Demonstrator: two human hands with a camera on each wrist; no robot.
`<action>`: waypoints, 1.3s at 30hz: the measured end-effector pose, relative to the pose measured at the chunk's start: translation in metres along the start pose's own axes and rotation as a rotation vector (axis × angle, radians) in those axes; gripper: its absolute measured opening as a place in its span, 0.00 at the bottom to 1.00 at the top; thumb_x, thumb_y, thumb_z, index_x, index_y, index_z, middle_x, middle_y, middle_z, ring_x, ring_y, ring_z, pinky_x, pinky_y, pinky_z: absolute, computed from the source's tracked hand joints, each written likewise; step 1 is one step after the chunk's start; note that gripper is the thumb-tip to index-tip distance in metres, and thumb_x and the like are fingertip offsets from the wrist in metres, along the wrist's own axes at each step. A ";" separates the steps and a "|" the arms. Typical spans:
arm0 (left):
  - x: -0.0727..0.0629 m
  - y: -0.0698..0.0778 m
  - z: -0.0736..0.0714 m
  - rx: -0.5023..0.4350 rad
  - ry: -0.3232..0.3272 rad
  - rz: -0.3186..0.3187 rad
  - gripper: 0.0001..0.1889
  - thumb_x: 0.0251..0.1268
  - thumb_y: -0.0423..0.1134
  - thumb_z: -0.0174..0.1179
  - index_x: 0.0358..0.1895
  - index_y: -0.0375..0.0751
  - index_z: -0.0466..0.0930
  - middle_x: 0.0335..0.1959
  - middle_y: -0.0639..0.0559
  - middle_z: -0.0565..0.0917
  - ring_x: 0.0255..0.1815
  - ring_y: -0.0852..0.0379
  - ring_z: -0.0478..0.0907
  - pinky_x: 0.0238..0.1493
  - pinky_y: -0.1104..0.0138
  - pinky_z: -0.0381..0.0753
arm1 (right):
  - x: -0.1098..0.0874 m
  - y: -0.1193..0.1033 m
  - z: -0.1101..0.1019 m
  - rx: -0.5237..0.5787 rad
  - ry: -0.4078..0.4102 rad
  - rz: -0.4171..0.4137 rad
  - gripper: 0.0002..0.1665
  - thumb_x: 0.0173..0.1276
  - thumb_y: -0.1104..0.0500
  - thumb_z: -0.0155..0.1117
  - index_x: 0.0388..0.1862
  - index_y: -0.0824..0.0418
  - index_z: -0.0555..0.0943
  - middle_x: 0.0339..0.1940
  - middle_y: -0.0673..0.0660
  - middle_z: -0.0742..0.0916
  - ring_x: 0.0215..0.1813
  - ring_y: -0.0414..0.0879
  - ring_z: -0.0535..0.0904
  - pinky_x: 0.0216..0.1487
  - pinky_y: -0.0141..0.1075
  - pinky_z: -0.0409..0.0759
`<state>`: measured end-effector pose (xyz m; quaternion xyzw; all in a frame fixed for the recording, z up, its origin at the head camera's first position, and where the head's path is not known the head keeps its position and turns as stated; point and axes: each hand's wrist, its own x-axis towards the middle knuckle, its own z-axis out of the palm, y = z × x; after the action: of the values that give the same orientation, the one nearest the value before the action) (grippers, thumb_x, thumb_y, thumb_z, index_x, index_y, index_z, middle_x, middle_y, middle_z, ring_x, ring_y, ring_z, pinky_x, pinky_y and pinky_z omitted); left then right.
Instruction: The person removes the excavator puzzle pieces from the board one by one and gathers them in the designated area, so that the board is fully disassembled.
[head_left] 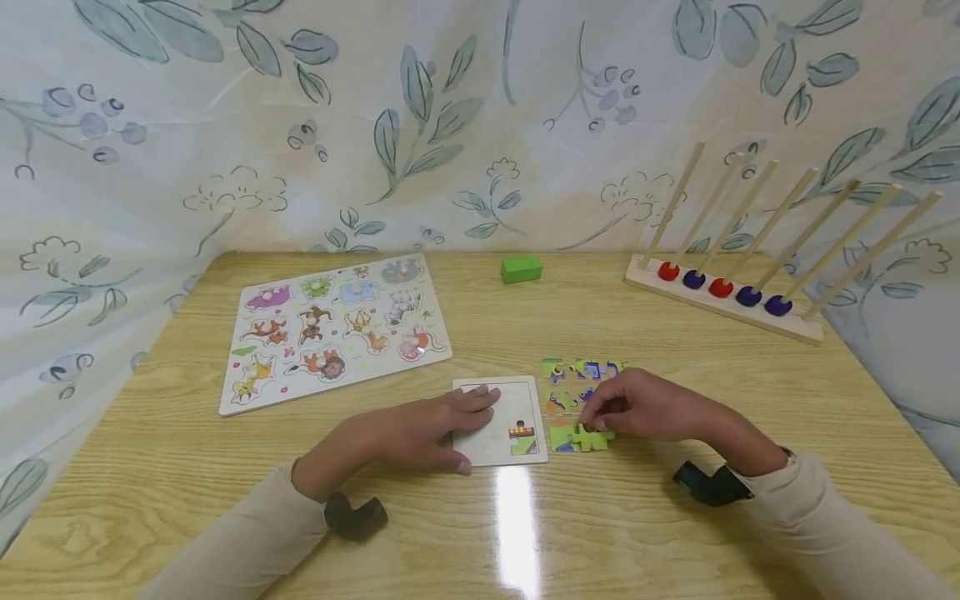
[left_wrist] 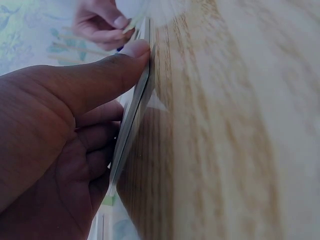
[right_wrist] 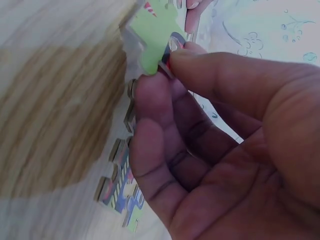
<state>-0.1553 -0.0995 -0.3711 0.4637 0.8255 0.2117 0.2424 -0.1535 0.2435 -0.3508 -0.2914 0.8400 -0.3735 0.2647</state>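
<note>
A white square puzzle tray (head_left: 491, 446) lies in front of me, with one placed jigsaw piece (head_left: 522, 440) in its lower right corner. My left hand (head_left: 438, 425) rests on the tray's left side with fingers extended; its thumb (left_wrist: 135, 49) touches the near edge. Just right of the tray, my right hand (head_left: 637, 406) pinches a green puzzle piece (right_wrist: 157, 35) between thumb and fingertips, tilted above other pieces. Those loose jigsaw pieces (head_left: 564, 398) lie in rows beside the tray, partly hidden by the right hand.
An animal peg puzzle board (head_left: 337, 333) lies at the back left. A green block (head_left: 521, 268) sits at the table's back middle. To the back right stands a wooden rack (head_left: 720, 304) with upright rods and red and blue beads. A patterned cloth (head_left: 480, 125) hangs behind the table.
</note>
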 end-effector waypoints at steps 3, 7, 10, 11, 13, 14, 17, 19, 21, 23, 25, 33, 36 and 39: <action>0.000 0.000 0.000 -0.001 -0.002 0.006 0.38 0.66 0.48 0.62 0.74 0.35 0.58 0.79 0.50 0.48 0.78 0.53 0.41 0.74 0.59 0.48 | -0.002 -0.001 -0.001 -0.003 -0.002 0.019 0.10 0.67 0.71 0.61 0.41 0.61 0.86 0.38 0.48 0.86 0.38 0.42 0.77 0.40 0.32 0.80; 0.001 0.000 0.000 -0.009 -0.002 0.026 0.38 0.66 0.48 0.62 0.74 0.33 0.58 0.78 0.47 0.49 0.78 0.51 0.42 0.74 0.57 0.49 | -0.004 -0.002 -0.002 -0.013 0.001 0.024 0.09 0.67 0.70 0.61 0.41 0.61 0.86 0.37 0.48 0.86 0.37 0.42 0.77 0.39 0.32 0.80; 0.001 -0.001 0.001 -0.009 -0.002 0.027 0.39 0.66 0.48 0.62 0.74 0.33 0.58 0.78 0.47 0.49 0.78 0.51 0.42 0.74 0.58 0.48 | -0.004 -0.002 -0.004 -0.021 0.004 0.039 0.09 0.68 0.70 0.61 0.40 0.60 0.86 0.36 0.48 0.86 0.37 0.43 0.77 0.39 0.32 0.80; 0.001 -0.001 0.000 -0.009 -0.002 0.024 0.39 0.66 0.48 0.63 0.74 0.33 0.58 0.78 0.47 0.49 0.78 0.52 0.41 0.74 0.59 0.48 | -0.005 -0.001 -0.004 -0.021 0.003 0.044 0.09 0.68 0.70 0.61 0.40 0.60 0.86 0.36 0.48 0.86 0.37 0.43 0.77 0.39 0.32 0.80; 0.001 -0.001 0.000 -0.010 -0.004 0.017 0.39 0.66 0.48 0.63 0.74 0.34 0.58 0.79 0.48 0.49 0.78 0.53 0.41 0.74 0.60 0.47 | -0.005 -0.001 -0.004 -0.019 0.003 0.056 0.09 0.68 0.70 0.61 0.39 0.59 0.86 0.36 0.48 0.86 0.37 0.43 0.78 0.40 0.31 0.80; 0.001 -0.001 0.000 -0.009 -0.003 0.017 0.39 0.66 0.48 0.63 0.74 0.34 0.58 0.79 0.48 0.49 0.78 0.53 0.41 0.74 0.60 0.48 | -0.005 0.000 -0.004 -0.018 0.002 0.058 0.09 0.68 0.70 0.61 0.39 0.59 0.86 0.35 0.49 0.86 0.37 0.43 0.78 0.39 0.31 0.80; 0.001 0.000 0.000 -0.016 -0.006 0.012 0.39 0.66 0.47 0.63 0.74 0.35 0.58 0.79 0.49 0.48 0.78 0.54 0.40 0.74 0.60 0.47 | -0.005 0.000 -0.005 -0.019 0.000 0.051 0.09 0.68 0.70 0.61 0.39 0.60 0.86 0.35 0.49 0.86 0.36 0.43 0.77 0.38 0.31 0.80; 0.001 0.000 0.000 -0.017 -0.007 0.014 0.39 0.66 0.47 0.63 0.74 0.34 0.58 0.79 0.49 0.48 0.78 0.54 0.41 0.74 0.60 0.48 | -0.005 0.001 -0.006 -0.023 -0.003 0.047 0.08 0.68 0.70 0.61 0.39 0.61 0.86 0.35 0.49 0.86 0.36 0.42 0.77 0.38 0.31 0.80; 0.001 0.001 -0.001 -0.019 -0.009 0.010 0.39 0.66 0.47 0.63 0.74 0.35 0.57 0.79 0.49 0.48 0.78 0.54 0.40 0.74 0.60 0.47 | -0.005 0.000 -0.006 -0.032 -0.009 0.047 0.08 0.68 0.69 0.61 0.39 0.61 0.86 0.35 0.48 0.86 0.36 0.42 0.77 0.38 0.31 0.80; 0.001 0.001 -0.001 -0.019 -0.010 0.008 0.38 0.66 0.47 0.63 0.74 0.35 0.57 0.79 0.49 0.48 0.78 0.54 0.40 0.74 0.60 0.47 | -0.005 0.000 -0.006 -0.045 -0.011 0.049 0.08 0.68 0.69 0.62 0.40 0.61 0.86 0.35 0.48 0.86 0.36 0.41 0.77 0.39 0.31 0.80; 0.001 0.001 -0.001 -0.016 -0.008 0.012 0.38 0.66 0.47 0.63 0.74 0.35 0.58 0.79 0.49 0.48 0.78 0.53 0.41 0.74 0.59 0.47 | -0.004 0.000 -0.007 -0.062 -0.004 0.051 0.09 0.68 0.70 0.62 0.40 0.60 0.86 0.35 0.47 0.86 0.36 0.41 0.77 0.39 0.31 0.80; 0.001 0.000 0.000 -0.010 0.002 0.023 0.38 0.66 0.47 0.62 0.73 0.33 0.58 0.78 0.47 0.49 0.78 0.50 0.42 0.74 0.57 0.49 | 0.003 -0.004 -0.004 -0.109 0.053 0.010 0.08 0.67 0.68 0.64 0.41 0.60 0.86 0.38 0.48 0.86 0.38 0.41 0.78 0.41 0.33 0.81; 0.001 0.001 0.000 -0.008 -0.002 0.019 0.38 0.67 0.47 0.62 0.73 0.33 0.58 0.78 0.47 0.49 0.78 0.50 0.42 0.74 0.57 0.49 | 0.007 -0.009 -0.002 -0.084 0.061 -0.001 0.07 0.67 0.67 0.64 0.42 0.61 0.86 0.39 0.49 0.87 0.39 0.42 0.78 0.42 0.33 0.81; 0.001 0.001 -0.001 0.007 -0.005 0.008 0.38 0.67 0.47 0.62 0.73 0.33 0.59 0.78 0.47 0.50 0.78 0.51 0.43 0.74 0.58 0.49 | 0.012 -0.013 0.001 -0.057 0.071 -0.009 0.08 0.68 0.67 0.64 0.42 0.62 0.86 0.39 0.50 0.87 0.38 0.42 0.79 0.40 0.32 0.81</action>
<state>-0.1551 -0.0983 -0.3700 0.4685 0.8237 0.2087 0.2421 -0.1570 0.2279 -0.3442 -0.2894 0.8577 -0.3607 0.2248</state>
